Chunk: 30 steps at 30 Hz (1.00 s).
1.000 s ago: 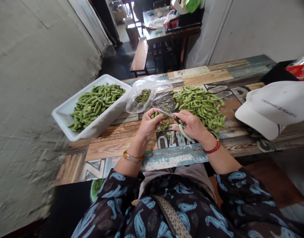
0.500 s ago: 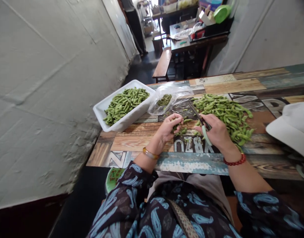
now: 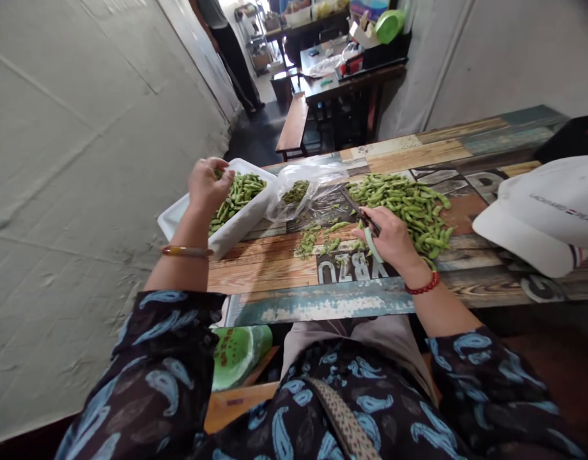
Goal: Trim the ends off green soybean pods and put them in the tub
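Note:
Over the white tray [image 3: 227, 243] of green pods [image 3: 243, 191], my left hand [image 3: 208, 185] is held with curled fingers around some green pods, partly hidden by the fingers. My right hand [image 3: 387, 236] is closed on scissors [image 3: 356, 206] with pale green handles, blades pointing up and left. Just beyond and to the right of that hand lies a heap of green pods [image 3: 404, 207]. Small trimmings [image 3: 309, 239] and a few pods are scattered on the tabletop between my hands. A clear plastic bag [image 3: 279, 207] with green scraps [image 3: 296, 191] stands beside the tray.
A white cap [image 3: 538, 204] rests on the right of the wood-patterned table [image 3: 270, 271]. Below the table's front edge is a green packet [image 3: 236, 354]. Farther back are a bench [image 3: 293, 124], another table [image 3: 317, 89] and a standing person [image 3: 227, 51].
My left hand has moved left from the trimmings to above the tray. My right hand still holds the scissors near the heap. The view has shifted to the right.

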Tool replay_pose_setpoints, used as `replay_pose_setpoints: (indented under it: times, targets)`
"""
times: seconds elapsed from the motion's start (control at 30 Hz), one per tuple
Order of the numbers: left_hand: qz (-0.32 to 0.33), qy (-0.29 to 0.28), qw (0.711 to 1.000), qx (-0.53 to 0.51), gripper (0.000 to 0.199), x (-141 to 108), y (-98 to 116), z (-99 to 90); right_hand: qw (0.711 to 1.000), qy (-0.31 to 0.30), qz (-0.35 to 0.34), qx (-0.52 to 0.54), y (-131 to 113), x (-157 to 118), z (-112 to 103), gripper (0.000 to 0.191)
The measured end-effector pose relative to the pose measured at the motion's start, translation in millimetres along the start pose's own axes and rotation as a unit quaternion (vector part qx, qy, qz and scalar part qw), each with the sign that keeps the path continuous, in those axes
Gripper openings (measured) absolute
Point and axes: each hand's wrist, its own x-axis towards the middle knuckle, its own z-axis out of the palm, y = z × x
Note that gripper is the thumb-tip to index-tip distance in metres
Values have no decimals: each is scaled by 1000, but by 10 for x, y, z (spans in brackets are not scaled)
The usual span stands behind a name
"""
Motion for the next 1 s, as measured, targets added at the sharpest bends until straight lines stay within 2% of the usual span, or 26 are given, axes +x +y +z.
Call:
replay_pose_setpoints:
  times: [0.07,0.17,0.3,0.4,0.5,0.6,0.73,0.83,0.9,1.0]
  targets:
    - [25,-35,998,45,29,-2,-11,-26,1000,0,6,2,5,4,-3,44]
    - [61,-55,996,15,28,-167,200,111,1000,4,14,4,15,8,0,44]
    - [113,-143,979,-96,22,-523,687,594,999,30,25,3,28,17,3,44]
    - [158,-208,956,-133,21,-776,1034,1004,999,39,31,0,26,27,-3,42]
    - [181,-219,952,-112,21,-938,1289,1316,999,32,38,-5,13,36,-11,41]
    - [186,-221,955,-71,21,-1008,1445,1499,999,21,42,-7,-3,43,-16,41]
    - [172,-217,958,-76,15,-1051,1487,1559,999,21,40,-8,-18,50,-19,41]
    - [118,-216,952,-184,7,-1086,1395,1472,999,24,40,-7,-26,52,-24,41]
    - [38,-231,917,-324,5,-1118,1310,1361,999,20,41,-4,-31,49,-26,41]
    - [-98,-266,807,-519,20,-1184,1224,1183,999,6,42,2,-32,35,-22,42]
